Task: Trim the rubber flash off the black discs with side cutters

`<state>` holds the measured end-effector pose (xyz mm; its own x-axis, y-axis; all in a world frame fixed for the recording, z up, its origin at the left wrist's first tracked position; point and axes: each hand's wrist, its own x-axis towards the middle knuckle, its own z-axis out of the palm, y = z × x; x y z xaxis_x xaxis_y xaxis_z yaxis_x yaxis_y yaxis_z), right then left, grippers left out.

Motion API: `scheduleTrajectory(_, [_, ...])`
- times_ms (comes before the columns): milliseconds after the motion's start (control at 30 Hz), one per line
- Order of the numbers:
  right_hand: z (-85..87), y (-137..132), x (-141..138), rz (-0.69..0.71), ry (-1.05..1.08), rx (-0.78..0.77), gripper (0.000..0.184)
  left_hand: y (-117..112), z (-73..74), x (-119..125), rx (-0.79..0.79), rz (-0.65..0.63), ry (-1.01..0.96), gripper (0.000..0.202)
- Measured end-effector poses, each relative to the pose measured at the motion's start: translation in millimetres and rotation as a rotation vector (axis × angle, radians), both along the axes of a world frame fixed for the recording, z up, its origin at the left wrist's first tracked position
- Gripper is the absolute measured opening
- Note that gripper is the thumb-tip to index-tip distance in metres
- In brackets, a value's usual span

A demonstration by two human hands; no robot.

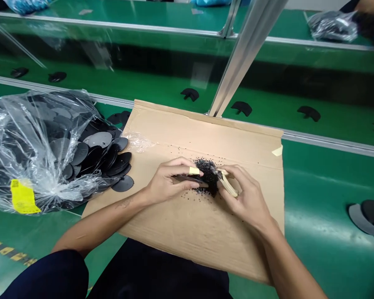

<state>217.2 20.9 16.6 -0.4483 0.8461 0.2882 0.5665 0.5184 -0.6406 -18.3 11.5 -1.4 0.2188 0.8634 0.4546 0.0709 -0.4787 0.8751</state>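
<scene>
My left hand point(170, 180) pinches a flat black plastic disc point(190, 180) edge-on over a sheet of cardboard point(187, 224); one fingertip wears a tan tape wrap. My right hand point(247, 195) grips a small tan-handled trimming tool point(228, 182) with its tip at the disc's edge. A small heap of black plastic shavings point(207, 176) lies on the cardboard between the two hands.
A clear plastic bag point(34, 145) full of black discs, with a yellow label, lies at the left. Black parts ride a green conveyor belt point(162, 83) behind the cardboard. A slanted metal post point(243, 58) rises at the centre. More black parts point(369, 216) lie at the right edge.
</scene>
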Motion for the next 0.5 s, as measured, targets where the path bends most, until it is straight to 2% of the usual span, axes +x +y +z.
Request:
scheduleTrajectory(67, [-0.4, -0.8, 2.2, 0.009, 0.014, 0.04, 0.025, -0.1, 0.4, -2.1, 0.027, 0.018, 0.055, 0.021])
scheduleTrajectory(167, [-0.5, -3.7, 3.4, 0.064, 0.032, 0.099, 0.03, -0.7, 0.8, -2.9, 0.045, 0.017, 0.115, 0.021])
scheduleTrajectory(500, [-12.0, -4.6, 9.5, 0.131, 0.004, 0.159, 0.034, -3.0, -3.0, -1.5, 0.038, -0.022, 0.154, 0.021])
